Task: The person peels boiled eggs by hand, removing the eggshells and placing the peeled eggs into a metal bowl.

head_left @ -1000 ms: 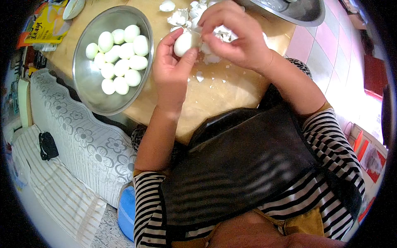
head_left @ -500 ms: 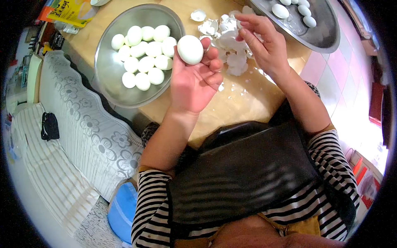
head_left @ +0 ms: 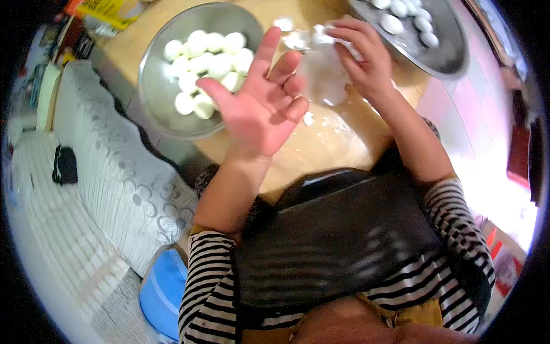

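Note:
My left hand [head_left: 260,103] is open, palm up, its fingers spread beside the right edge of a round metal bowl [head_left: 154,109]. Several peeled white eggs [head_left: 200,63] lie in that bowl. Over the heap of broken eggshells [head_left: 323,80], my right hand [head_left: 366,60] has its fingers bent and apart, near pale shell pieces; I see nothing gripped in it. A second metal bowl [head_left: 452,63] at the upper right holds several white eggs [head_left: 392,24].
The wooden table [head_left: 298,152] carries small shell bits. A yellow packet [head_left: 112,11] lies at its far left corner. Left of the table stands a seat with a flowered cover [head_left: 114,143]; a blue object [head_left: 163,292] is at the lower left.
The egg that was in my left hand is no longer there, and that hand has opened beside the bowl. My right hand stays over the shells. The view has shifted slightly.

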A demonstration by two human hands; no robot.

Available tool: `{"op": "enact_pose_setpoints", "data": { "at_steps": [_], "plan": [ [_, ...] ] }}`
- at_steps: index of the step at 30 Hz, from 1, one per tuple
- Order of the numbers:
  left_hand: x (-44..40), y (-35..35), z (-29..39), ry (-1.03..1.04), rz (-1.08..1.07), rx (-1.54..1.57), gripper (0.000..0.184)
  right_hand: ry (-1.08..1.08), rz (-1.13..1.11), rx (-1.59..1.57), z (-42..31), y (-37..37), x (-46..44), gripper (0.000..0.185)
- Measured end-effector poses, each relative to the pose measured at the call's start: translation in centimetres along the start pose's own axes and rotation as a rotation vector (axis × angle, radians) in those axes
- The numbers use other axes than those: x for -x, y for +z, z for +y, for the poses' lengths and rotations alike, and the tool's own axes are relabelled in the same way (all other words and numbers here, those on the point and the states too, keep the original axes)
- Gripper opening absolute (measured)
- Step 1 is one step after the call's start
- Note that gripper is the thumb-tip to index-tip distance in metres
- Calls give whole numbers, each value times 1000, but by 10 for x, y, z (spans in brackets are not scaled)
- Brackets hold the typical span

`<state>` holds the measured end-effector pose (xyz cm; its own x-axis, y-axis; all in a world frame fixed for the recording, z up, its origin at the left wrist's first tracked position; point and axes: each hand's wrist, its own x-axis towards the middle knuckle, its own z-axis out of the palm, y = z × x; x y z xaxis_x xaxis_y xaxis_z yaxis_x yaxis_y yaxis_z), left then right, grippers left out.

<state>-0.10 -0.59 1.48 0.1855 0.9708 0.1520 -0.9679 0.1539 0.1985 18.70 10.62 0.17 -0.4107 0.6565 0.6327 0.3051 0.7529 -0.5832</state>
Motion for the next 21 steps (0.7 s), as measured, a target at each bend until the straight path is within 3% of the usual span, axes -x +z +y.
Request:
{"op": "enact_pose_setpoints", "data": {
  "at_steps": [3,5,7,9,11,13,17,19,21],
  "plan": [
    [2,7,-13,-36,-62,-404,98,-56,-36,104,20,5,11,19],
    [10,1,-16,58,-66,-793,79,-122,-123,160,17,4,16,18],
    [29,13,-18,165,-8,-1182,47,-178,-154,180,12,6,22,23],
    [60,6,-10,194,120,-1456,37,-168,-110,195,8,12,26,25],
    [97,-4,3,144,417,-1375,32,-178,-66,193,6,12,25,26],
    [130,-4,10,241,676,-1444,26,-188,25,144,2,9,24,29],
    [200,-18,30,298,701,-1538,30,-85,-57,173,-3,-16,23,23],
    [211,-25,24,487,808,-1500,32,-7,2,210,-5,-35,22,16],
    [201,-25,14,595,756,-1420,30,-5,51,194,-10,-56,23,16]
  ]
}}
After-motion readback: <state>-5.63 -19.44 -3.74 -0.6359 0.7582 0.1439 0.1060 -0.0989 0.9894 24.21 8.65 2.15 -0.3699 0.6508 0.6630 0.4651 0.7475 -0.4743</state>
